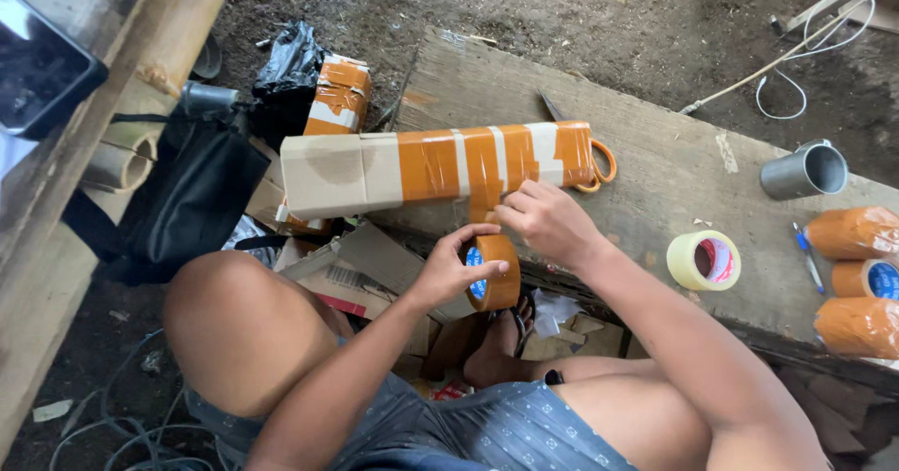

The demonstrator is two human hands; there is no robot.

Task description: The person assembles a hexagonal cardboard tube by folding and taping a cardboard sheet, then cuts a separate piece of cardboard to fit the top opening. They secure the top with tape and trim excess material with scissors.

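The left hand [448, 270] is closed around a roll of brown packing tape [496, 272], thumb lying across the outer face and fingers curled over the top rim and into the core, holding it on edge just below the near edge of the wooden plank [655, 171]. A short strip of tape runs up from the roll to a long cardboard parcel [431, 167], which lies lengthwise along the plank's near edge with its left end overhanging the plank's left end. The right hand [548, 220] rests against the parcel's near side where that strip meets it, fingertips pinched together on the tape and pressing it to the cardboard; the fingers are bent, not spread.

The parcel is banded with brown tape over its right half, bare cardboard showing on the left. Orange scissor handles [599, 167] stick out at its right end. Farther right on the plank, a roll of clear tape [704, 259] lies flat near the near edge, a metal cup [805, 170] lies on its side, and brown-taped bundles [854, 232] sit at the right end. A black bag [187, 199] sits off the plank's left end.
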